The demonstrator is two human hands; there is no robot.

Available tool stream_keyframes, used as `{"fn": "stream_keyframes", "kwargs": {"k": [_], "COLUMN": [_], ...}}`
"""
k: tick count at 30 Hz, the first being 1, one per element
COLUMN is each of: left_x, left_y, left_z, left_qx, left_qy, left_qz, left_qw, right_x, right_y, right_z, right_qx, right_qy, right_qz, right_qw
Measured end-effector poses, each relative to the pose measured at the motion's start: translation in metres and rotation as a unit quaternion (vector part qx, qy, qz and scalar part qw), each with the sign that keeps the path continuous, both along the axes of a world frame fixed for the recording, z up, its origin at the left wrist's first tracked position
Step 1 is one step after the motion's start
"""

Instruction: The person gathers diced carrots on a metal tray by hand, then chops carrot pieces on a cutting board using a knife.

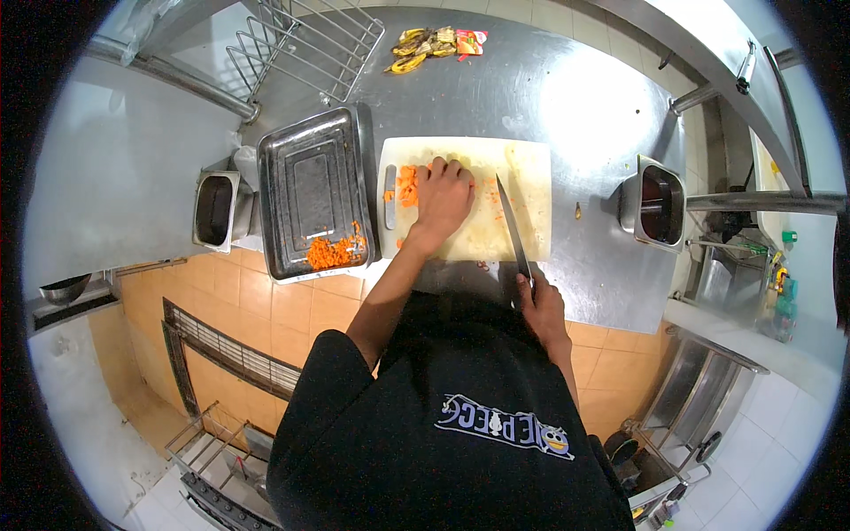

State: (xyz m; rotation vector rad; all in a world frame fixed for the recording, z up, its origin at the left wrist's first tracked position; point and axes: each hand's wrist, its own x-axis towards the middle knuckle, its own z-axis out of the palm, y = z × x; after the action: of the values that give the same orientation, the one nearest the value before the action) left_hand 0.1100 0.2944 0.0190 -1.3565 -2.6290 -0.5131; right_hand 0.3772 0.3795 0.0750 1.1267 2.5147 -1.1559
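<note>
One bare left hand (445, 193) rests over the left half of a rectangular white cutting board (482, 243), its fingers bent and close together beside chopped bright-orange pieces (407, 184); whether they have hold of a piece underneath, I cannot tell. The bare right hand (542, 305), at the board's near edge, has its fingers closed around the dark handle of a long steel knife (513, 223), whose blade lies over the board, tip pointing away from the person. Small orange scraps dot the board near the blade. Just left of the board, a rectangular dark metal tray (310, 190) holds a heap of finely chopped orange bits (329, 254) at its near right corner. Yellow-and-brown peels (407, 64) and a red-and-white packet (471, 42) lie farther back on the shiny steel surface (602, 288).
</note>
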Motion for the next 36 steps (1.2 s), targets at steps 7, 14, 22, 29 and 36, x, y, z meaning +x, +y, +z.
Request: {"fn": "stream_keyframes", "kwargs": {"k": [7,14,22,29,36], "left_x": [0.017,0.012,0.013,0.013,0.011], "left_y": [0.010,0.002,0.004,0.006,0.004], "left_z": [-0.004,0.001,-0.003,0.000,-0.007], "left_qx": [0.001,0.029,0.020,0.010,0.068], "left_qy": [-0.042,-0.073,-0.062,-0.079,-0.104], "left_qz": [-0.007,0.007,0.013,0.016,0.040], "left_qw": [0.999,0.997,0.998,0.997,0.991], "right_x": [-0.001,-0.003,-0.010,-0.014,-0.018], "right_y": [-0.001,0.000,-0.003,-0.002,0.004], "right_z": [-0.011,-0.017,-0.008,0.011,0.038], "right_qx": [0.051,0.105,0.133,0.137,0.131], "right_qy": [-0.008,0.022,0.004,-0.072,-0.116], "right_qz": [0.003,0.030,0.059,0.100,0.123], "right_qw": [0.999,0.994,0.989,0.983,0.977]}}
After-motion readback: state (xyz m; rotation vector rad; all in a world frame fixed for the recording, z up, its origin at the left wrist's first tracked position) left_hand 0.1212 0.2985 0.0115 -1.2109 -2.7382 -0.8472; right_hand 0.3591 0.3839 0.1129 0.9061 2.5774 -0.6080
